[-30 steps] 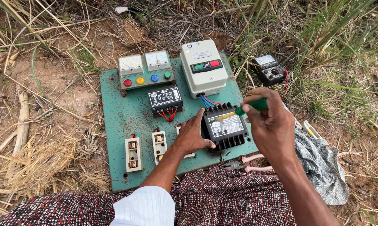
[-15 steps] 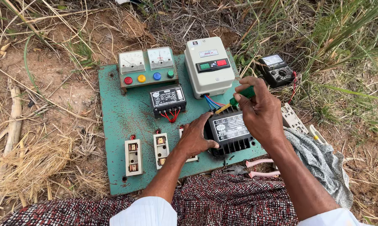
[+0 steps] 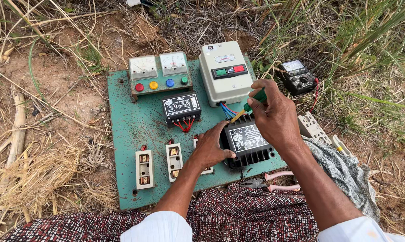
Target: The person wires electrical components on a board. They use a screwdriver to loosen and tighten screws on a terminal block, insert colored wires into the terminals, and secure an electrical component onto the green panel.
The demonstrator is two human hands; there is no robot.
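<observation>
While the left hand [image 3: 211, 150] lies with fingers spread and gripping nothing on the black finned module [image 3: 248, 144], steadying its left edge, the right hand [image 3: 274, 116] pinches a green-handled screwdriver [image 3: 251, 102], tip down at the module's top terminals by the coloured wires [image 3: 228, 110]. All sits on a green board [image 3: 126, 130] on the ground.

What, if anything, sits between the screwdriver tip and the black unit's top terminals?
Nothing visible. The right hand holds the green screwdriver angled down at the top edge of the black unit, beside the coloured wires. The left hand steadies the unit's left side, clear of the tip.
</observation>
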